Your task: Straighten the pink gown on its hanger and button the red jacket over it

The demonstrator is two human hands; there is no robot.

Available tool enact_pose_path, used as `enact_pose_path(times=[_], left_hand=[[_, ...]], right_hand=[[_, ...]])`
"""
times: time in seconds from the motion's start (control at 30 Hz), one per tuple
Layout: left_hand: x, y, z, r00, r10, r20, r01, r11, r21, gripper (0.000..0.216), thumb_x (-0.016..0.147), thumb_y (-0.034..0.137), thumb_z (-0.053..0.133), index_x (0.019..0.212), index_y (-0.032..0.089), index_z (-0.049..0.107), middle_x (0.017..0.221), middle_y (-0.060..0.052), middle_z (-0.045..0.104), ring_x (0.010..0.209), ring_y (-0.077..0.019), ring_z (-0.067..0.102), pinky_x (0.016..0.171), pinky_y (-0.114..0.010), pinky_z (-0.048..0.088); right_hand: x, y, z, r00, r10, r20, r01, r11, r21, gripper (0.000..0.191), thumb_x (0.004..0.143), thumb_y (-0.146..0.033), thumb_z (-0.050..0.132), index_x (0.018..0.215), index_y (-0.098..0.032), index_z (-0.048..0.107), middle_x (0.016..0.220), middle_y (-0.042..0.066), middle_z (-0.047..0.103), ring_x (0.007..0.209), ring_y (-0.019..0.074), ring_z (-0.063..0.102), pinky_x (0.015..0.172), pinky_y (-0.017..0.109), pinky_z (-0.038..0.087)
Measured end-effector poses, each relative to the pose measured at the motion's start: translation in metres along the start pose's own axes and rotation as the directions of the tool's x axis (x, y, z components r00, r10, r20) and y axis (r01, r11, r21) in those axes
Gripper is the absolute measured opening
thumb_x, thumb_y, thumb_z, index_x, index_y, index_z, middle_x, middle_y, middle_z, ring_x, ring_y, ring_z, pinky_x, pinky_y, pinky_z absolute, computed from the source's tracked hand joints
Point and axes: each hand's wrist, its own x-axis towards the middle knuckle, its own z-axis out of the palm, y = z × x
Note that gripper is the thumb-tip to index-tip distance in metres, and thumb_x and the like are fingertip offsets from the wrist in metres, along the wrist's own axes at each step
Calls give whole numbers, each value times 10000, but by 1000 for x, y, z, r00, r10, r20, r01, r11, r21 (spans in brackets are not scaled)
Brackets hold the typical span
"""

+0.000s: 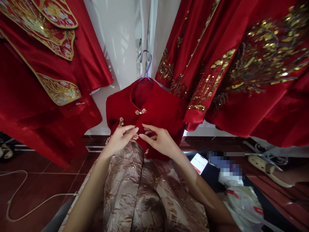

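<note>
A red velvety top [164, 100] hangs before me on a purple hanger [147, 66], with a pearl-and-gold clasp [140, 111] at the neck. My left hand [122, 138] is closed at the front edge, thumb and index finger pinching the cloth. Just below that thumb, a second ornamental clasp [135, 137] is partly covered. From the other side my right hand [159, 138] reaches to the same opening; its thumb and index finger are apart, close to the clasp. Another small clasp [146, 151] shows lower down. Shiny patterned beige fabric [125, 190] lies beneath my forearms.
Red embroidered garments [94, 61] hang at left, sequined red ones [265, 64] at right. A lit phone [199, 163] and plastic packaging [246, 203] lie on a dark surface at right. A pale cord [36, 201] crosses the tiled floor. Another person's clog-clad foot [270, 170] is at right.
</note>
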Motion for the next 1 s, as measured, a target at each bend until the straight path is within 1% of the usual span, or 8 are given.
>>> enact_pose_path(times=[0.13, 0.37, 0.47, 0.53, 0.6, 0.77, 0.87, 1.0], left_hand=[[-3, 0, 5, 998, -2, 64, 4, 1000, -20, 246, 817, 368, 583, 947, 186, 685, 861, -29, 707, 704, -137, 665, 661, -306, 602], [1, -10, 14, 975, 156, -160, -117, 966, 231, 196, 783, 361, 634, 851, 182, 672, 813, -37, 695, 742, -155, 655, 709, -315, 572], [7, -16, 15, 891, 290, -351, -157, 920, 360, 251, 772, 353, 646, 973, 204, 624, 1048, -71, 616, 983, -187, 606, 829, -343, 546], [13, -26, 13, 776, 371, -511, -120, 881, 458, 452, 729, 334, 689, 1135, 211, 530, 1222, -111, 491, 1175, -236, 490, 952, -408, 482], [19, -42, 11, 718, 389, -577, -63, 862, 503, 657, 688, 319, 723, 1251, 204, 403, 1301, -146, 391, 1261, -273, 391, 1031, -468, 402], [31, -86, 8, 841, 303, -448, -90, 895, 436, 623, 723, 301, 676, 1232, 189, 335, 1241, -144, 424, 1181, -237, 464, 985, -429, 436], [34, -100, 2, 820, 222, -527, -45, 944, 328, 478, 729, 279, 652, 1120, 186, 394, 1125, -111, 493, 1029, -184, 548, 845, -349, 511], [36, -100, -6, 807, 179, -563, -53, 971, 232, 290, 771, 270, 594, 1011, 186, 455, 967, -60, 570, 832, -118, 591, 723, -257, 518]], right_hand=[[-2, 4, 9, 1000, 22, -14, -21, 999, 36, 495, 779, -398, 634, 1224, -185, 589, 1047, 93, 698, 903, 220, 681, 740, 372, 595], [-3, 6, 4, 992, 77, -101, -74, 997, 31, 188, 754, -274, 648, 920, -188, 667, 849, 50, 719, 799, 185, 689, 719, 326, 581], [-2, 8, 1, 987, 59, -146, -56, 998, 22, 144, 761, -274, 632, 883, -196, 629, 835, 38, 701, 791, 169, 673, 686, 297, 565], [-1, 11, 0, 982, 54, -181, -55, 998, 0, 178, 767, -289, 620, 914, -194, 584, 827, 38, 679, 775, 163, 659, 647, 280, 547], [0, 13, 0, 981, 46, -190, -49, 999, -11, 225, 774, -305, 609, 960, -199, 541, 820, 35, 654, 764, 161, 646, 616, 269, 528], [-2, 9, 4, 992, -10, -122, 18, 998, 60, 381, 807, -283, 575, 1172, -252, 470, 823, 12, 622, 775, 153, 638, 632, 258, 524], [-2, 7, 6, 993, -34, -111, 41, 997, 65, 328, 826, -262, 551, 1151, -268, 516, 856, 10, 619, 801, 147, 630, 630, 248, 518], [-2, 3, 5, 994, -91, -67, 92, 995, 24, 147, 854, -239, 509, 930, -249, 634, 903, 13, 637, 832, 143, 617, 644, 250, 511]])
